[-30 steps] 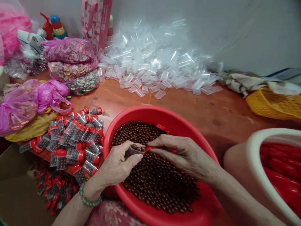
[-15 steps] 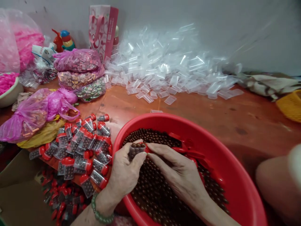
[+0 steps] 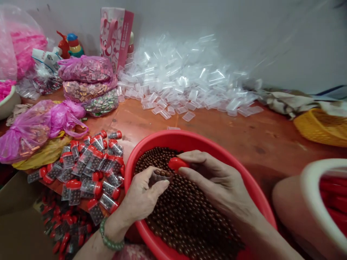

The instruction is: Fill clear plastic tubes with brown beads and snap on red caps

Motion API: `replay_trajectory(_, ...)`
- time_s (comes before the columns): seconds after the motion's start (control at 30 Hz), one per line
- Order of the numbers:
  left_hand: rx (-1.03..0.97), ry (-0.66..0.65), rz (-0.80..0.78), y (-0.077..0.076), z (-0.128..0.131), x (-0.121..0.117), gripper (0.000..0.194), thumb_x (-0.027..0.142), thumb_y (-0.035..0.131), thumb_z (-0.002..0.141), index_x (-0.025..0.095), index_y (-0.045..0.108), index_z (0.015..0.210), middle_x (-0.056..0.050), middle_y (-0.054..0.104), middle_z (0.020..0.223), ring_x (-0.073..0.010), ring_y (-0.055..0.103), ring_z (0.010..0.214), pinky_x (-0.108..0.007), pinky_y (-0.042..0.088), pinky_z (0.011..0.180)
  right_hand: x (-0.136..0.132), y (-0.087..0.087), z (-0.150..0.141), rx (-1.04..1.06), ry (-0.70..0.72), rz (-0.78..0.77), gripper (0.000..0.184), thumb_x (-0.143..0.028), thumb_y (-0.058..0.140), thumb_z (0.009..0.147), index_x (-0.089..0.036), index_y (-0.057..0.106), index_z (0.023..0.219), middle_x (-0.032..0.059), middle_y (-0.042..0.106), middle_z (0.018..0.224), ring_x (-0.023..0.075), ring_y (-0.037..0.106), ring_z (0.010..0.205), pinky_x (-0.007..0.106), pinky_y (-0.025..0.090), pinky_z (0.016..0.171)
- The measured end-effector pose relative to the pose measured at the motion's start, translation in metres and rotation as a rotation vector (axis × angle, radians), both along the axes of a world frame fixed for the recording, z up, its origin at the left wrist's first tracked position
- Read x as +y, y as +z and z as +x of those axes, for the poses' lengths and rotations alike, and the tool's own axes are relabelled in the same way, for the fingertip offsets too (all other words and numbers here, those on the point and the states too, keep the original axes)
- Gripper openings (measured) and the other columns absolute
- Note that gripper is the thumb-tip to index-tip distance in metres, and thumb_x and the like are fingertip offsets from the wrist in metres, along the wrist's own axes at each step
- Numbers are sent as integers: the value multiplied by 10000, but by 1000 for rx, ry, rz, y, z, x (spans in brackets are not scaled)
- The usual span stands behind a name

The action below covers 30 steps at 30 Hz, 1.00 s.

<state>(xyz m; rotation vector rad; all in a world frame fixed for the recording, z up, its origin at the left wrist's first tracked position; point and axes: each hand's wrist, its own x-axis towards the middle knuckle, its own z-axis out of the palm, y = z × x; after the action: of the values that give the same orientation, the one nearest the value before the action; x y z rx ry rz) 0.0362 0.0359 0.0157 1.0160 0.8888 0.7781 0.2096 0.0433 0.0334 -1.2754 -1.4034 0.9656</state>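
Observation:
My left hand [image 3: 141, 196] is closed round a small clear vial [image 3: 160, 176] filled with brown balls, held over the left side of a red basin [image 3: 189, 139]. The basin holds a mass of small brown balls [image 3: 187, 216]. My right hand [image 3: 219, 184] pinches a red cap [image 3: 176, 163] between thumb and fingers, just right of and above the vial's mouth. A green bead bracelet [image 3: 110, 240] circles my left wrist.
Several filled red-capped vials [image 3: 89, 166] lie heaped left of the basin, more in a cardboard box [image 3: 65, 227] below. A heap of empty clear vials [image 3: 184, 79] lies behind. Pink bags [image 3: 40, 122] sit left, a yellow basket [image 3: 322, 126] right, a white tub of red caps [image 3: 325, 202] near right.
A red scoop that lay under my right hand is no longer seen there; my right hand now holds a red cap by the filled vial. The view shifted slightly.

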Motion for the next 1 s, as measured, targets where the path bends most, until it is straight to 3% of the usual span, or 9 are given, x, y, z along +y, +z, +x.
replay_trajectory(0.1,-26,-47,-41,2,1,1,161,262,569,857,123,575,938,-20,608,805,-117,579,734,-251,474,722,3,3,0,-89,164,173,130,-274,686,834,-292,706,961,33,695,915,169,669,849,285,570,730)
replay_trajectory(0.23,6,-103,-13,5,1,2,174,228,542,855,117,564,987,-5,571,772,-102,544,694,-236,445,684,8,0,-5,-134,241,269,224,-169,670,838,-314,703,1007,18,704,922,154,673,852,264,571,729)
replay_trajectory(0.4,82,-113,26,5,0,3,140,199,525,860,128,574,970,4,568,767,-99,530,706,-232,425,689,8,4,-1,-209,283,219,152,-226,664,846,-304,710,968,25,721,885,178,685,814,295,574,716)
replay_trajectory(0.7,93,-76,15,3,1,3,132,235,538,868,142,575,953,-30,621,826,-130,579,776,-269,456,754,5,18,34,-465,290,199,107,-301,649,850,-277,711,934,32,738,840,186,686,749,321,570,735)
replay_trajectory(0.9,-9,-73,-58,3,0,4,166,245,579,854,138,596,980,-37,628,892,-137,585,833,-286,465,820,-1,13,8,-207,81,148,131,-249,681,834,-272,701,961,8,729,878,159,690,803,270,580,715)
replay_trajectory(1.0,-106,-69,-81,2,1,3,173,222,586,852,138,605,1002,-21,614,886,-118,559,813,-260,456,803,-6,7,-8,-107,69,180,149,-207,670,843,-293,695,962,-13,721,862,139,686,774,243,576,685)
